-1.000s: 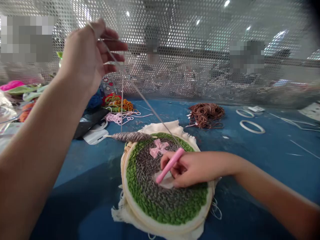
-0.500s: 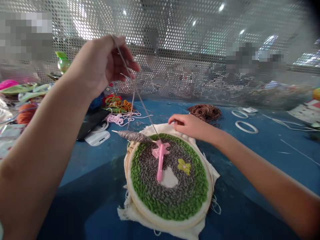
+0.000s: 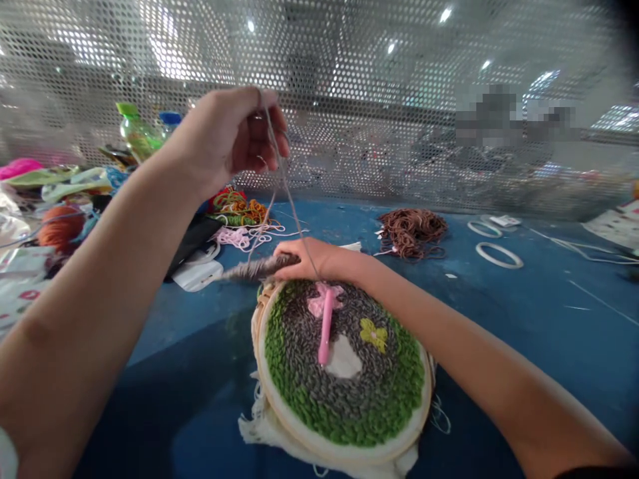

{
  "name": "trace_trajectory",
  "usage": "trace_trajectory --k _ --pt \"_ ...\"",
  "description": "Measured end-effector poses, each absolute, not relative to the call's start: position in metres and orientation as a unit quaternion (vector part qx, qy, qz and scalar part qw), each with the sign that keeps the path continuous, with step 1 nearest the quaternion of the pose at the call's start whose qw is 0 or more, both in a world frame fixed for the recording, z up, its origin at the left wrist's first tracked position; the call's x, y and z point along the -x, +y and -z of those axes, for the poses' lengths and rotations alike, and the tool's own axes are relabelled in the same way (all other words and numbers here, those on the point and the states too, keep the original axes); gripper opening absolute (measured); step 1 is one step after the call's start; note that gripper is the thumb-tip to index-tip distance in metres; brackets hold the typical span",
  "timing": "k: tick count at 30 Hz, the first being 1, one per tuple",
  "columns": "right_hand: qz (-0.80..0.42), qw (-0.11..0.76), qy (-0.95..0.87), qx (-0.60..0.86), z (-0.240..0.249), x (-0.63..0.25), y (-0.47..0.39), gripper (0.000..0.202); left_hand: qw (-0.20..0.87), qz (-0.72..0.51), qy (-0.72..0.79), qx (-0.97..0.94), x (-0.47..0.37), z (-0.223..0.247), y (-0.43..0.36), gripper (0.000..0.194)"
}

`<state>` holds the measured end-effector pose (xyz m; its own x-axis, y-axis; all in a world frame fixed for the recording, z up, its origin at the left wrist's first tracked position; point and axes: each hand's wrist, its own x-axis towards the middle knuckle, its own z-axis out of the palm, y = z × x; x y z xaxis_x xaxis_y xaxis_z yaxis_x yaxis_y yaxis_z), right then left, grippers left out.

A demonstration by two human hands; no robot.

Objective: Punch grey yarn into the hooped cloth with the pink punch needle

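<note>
- The left hand [image 3: 249, 133] is lifting a thin grey yarn strand [image 3: 290, 193] well above the embroidery, probably so that it is hanging free of tangles; its fingers are curling loosely, and whether they are pinching the strand cannot be told.
- The right hand [image 3: 312, 258] is reaching over the far edge of the embroidery, its fingers closing around one end of a spindle-shaped bundle of wound grey yarn [image 3: 254, 268], apparently steadying this supply.
- A slim, glossy pink punch tool [image 3: 326, 326] is standing without support, its lower end meeting the embroidery at the edge of a bare white cloth patch [image 3: 344, 359]; the strand is running down toward its upper end.
- The round embroidery of green and grey yarn loops [image 3: 344, 422] is lying on the blue worktop [image 3: 529, 306] in front of the person, a hoop presumably tensioning its cloth.
- A loose brown yarn heap [image 3: 412, 231] and two pale rings [image 3: 499, 255] are resting beyond the right forearm, well apart from the embroidery.
- A small white tag [image 3: 505, 221] is lying beside the rings, and a printed packet [image 3: 20, 293] is showing at left; no brand or lettering is reading clearly on either.
</note>
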<state>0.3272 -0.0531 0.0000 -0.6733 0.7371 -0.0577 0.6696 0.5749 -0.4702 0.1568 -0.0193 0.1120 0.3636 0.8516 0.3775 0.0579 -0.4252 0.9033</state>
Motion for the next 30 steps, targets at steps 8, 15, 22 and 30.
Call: trace_trajectory --k 8,15,22,30 --pt "-0.095 0.103 -0.823 0.55 -0.017 -0.406 -0.039 0.037 0.404 -0.362 0.474 -0.693 -0.154 -0.058 0.035 0.033" --pt "-0.057 0.05 -0.79 0.608 -0.042 -0.424 -0.055 0.031 0.333 -0.268 0.389 -0.816 -0.195 -0.041 0.018 0.019" --pt "0.062 0.066 -0.795 0.599 -0.049 -0.421 -0.056 0.045 0.279 -0.13 0.31 -0.9 -0.211 -0.01 0.008 0.038" --pt "0.053 0.095 -0.735 0.669 -0.027 -0.479 -0.032 0.04 0.257 -0.038 0.382 -0.887 -0.189 -0.003 0.034 0.025"
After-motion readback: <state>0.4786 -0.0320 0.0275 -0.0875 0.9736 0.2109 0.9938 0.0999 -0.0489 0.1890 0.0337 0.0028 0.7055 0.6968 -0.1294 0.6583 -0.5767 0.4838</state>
